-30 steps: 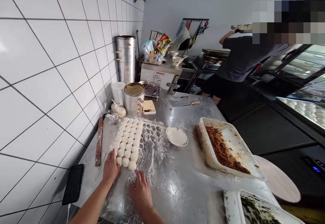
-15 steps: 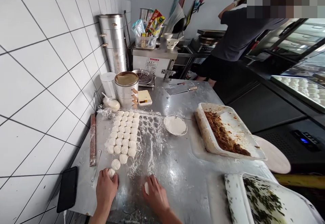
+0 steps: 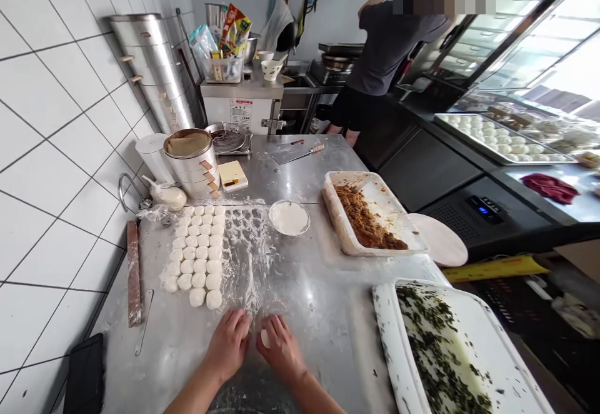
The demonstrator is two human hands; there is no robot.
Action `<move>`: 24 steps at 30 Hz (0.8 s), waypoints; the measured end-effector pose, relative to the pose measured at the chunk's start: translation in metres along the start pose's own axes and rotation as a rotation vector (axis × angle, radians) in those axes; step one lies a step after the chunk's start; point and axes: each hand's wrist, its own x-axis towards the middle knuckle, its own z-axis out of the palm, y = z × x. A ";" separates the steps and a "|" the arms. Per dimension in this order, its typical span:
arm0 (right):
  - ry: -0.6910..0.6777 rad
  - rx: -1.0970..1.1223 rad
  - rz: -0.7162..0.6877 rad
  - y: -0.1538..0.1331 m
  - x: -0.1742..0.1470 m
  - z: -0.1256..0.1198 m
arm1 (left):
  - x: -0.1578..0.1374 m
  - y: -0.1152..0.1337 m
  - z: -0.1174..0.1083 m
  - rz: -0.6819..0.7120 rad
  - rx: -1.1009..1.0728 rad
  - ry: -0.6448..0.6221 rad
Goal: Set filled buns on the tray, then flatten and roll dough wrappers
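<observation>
Item: our two hands, side by side at the near edge of the worktop (image 3: 319, 314). Right hand (image 3: 281, 351) cups a dough piece (image 3: 265, 338), grip pinching it at the fingertips; left hand (image 3: 229, 342) lies just beside it, fingers loosely curled, holding nothing we can see. Dough rows (image 3: 197, 251) lie ahead, to the left, nearer the left hand.

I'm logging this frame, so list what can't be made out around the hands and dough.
- Head view: dough piece mostly covered by right hand; shape unclear.
- Left hand palm down; anything beneath is hidden.
- Phone cut by bottom edge.
- Greens tray cut by bottom edge.
</observation>
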 end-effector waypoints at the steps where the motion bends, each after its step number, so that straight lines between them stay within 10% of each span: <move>1: 0.014 -0.023 0.040 0.006 -0.010 -0.006 | -0.011 -0.002 0.001 -0.001 -0.009 -0.022; 7: 0.052 -0.195 0.110 0.020 -0.036 -0.041 | -0.036 0.003 0.012 -0.035 0.190 0.043; 12: 0.013 -0.219 0.059 0.009 -0.017 -0.020 | -0.008 0.023 0.023 0.139 0.461 0.230; 18: 0.024 -0.005 0.138 0.025 -0.019 -0.026 | -0.003 0.008 0.010 0.164 0.373 0.148; 24: -0.099 0.239 0.550 0.023 -0.030 -0.047 | -0.018 -0.004 -0.024 -0.263 -0.013 -0.072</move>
